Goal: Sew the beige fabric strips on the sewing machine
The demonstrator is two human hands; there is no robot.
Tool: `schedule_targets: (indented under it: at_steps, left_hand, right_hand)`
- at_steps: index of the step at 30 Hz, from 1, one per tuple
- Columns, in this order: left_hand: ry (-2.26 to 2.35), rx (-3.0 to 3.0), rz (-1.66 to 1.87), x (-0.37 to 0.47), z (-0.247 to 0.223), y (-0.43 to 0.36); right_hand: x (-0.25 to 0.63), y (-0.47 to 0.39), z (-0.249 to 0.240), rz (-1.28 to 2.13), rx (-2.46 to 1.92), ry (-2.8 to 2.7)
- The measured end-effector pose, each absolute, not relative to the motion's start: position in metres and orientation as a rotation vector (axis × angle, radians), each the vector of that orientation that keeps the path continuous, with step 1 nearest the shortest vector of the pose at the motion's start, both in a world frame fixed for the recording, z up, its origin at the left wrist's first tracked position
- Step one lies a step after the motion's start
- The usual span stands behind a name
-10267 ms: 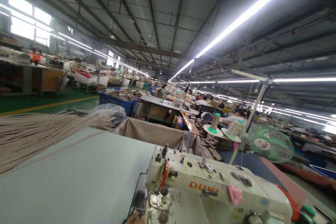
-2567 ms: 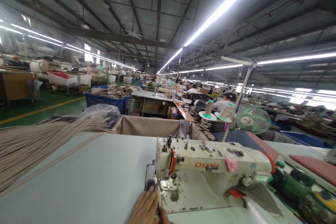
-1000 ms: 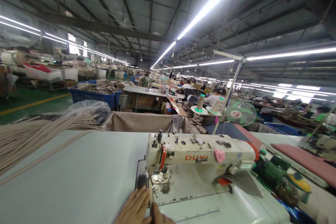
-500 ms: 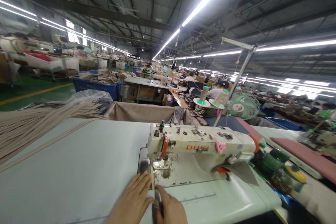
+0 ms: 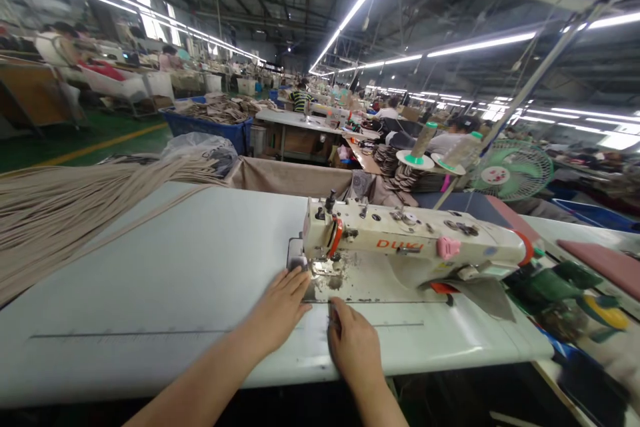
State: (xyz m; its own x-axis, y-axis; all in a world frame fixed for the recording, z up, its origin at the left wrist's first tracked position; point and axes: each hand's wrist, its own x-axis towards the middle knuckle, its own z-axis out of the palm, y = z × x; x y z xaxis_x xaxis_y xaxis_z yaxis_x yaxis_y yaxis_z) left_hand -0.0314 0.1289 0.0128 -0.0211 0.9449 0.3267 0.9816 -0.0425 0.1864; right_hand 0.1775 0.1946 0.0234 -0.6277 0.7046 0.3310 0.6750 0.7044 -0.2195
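Observation:
A white sewing machine (image 5: 370,233) with orange lettering stands on the pale table (image 5: 200,267). My left hand (image 5: 283,300) lies flat with its fingers stretched out, fingertips beside the presser foot (image 5: 326,268) on the metal bed. Just to its right, my right hand (image 5: 356,341) rests at the bed's front edge with thumb and fingers curled together. What those fingers pinch, if anything, is hidden. A pink clip-like piece (image 5: 449,247) sits on the machine's arm, and a grey fabric piece (image 5: 483,297) hangs under its right end.
Long beige fabric strips (image 5: 75,213) are heaped on the table's left. Behind stand a beige cloth-lined bin (image 5: 295,177) and a blue crate (image 5: 210,130) of pieces. Two thread cones (image 5: 423,143) and a green fan (image 5: 513,170) are at the right. Other people sit farther off.
The view has tilted down, showing more of my forearms. My hands are slightly farther apart, and the narrow strip that showed between them is no longer visible.

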Motion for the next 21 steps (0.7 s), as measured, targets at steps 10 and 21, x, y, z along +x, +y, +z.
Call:
schedule_targets:
  at_steps: [10,21]
  left_hand:
    - [-2.277,-2.122,-0.603,-0.035,0.024,0.140]
    - [-2.265,-2.257,-0.976,-0.083,0.022,0.187]
  right_hand:
    - [0.179,0.195,0.017,0.083,-1.002,-2.468]
    - [0.179,0.195,0.019,0.070,-0.992,-2.473]
